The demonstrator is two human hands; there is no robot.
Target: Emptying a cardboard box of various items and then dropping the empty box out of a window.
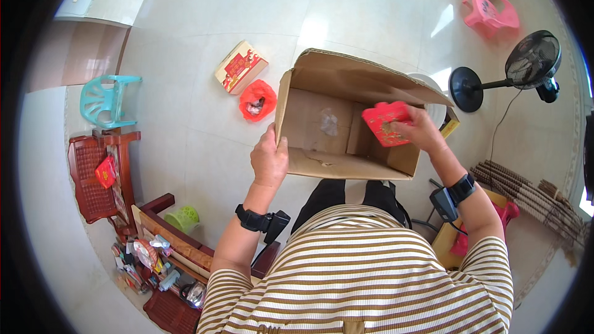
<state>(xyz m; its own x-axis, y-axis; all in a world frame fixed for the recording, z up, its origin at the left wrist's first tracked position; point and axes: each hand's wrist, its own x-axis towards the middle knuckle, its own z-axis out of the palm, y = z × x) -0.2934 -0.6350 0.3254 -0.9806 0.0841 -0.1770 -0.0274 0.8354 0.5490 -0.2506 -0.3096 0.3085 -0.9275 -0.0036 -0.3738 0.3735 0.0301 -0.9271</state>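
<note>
An open cardboard box (306,116) is in front of my body, its tall far flap raised. My left hand (270,155) grips the box's left edge, thumb on the inner side. Between the thumb and fingers of my right hand (423,131) are red paper envelopes (386,123) with gold print, held over the right part of the box opening. How many envelopes there are, I cannot tell. A crumpled piece of clear plastic (329,121) lies inside the box. The box's right inner corner is partly hidden by the envelopes.
Beyond the box's left side are a red plastic bag (258,100) and a printed carton (241,67) on the tiled floor. A black standing fan (466,89) and a pink chair (492,11) stand right. A turquoise chair (111,101) and a cluttered wooden table (181,246) are left.
</note>
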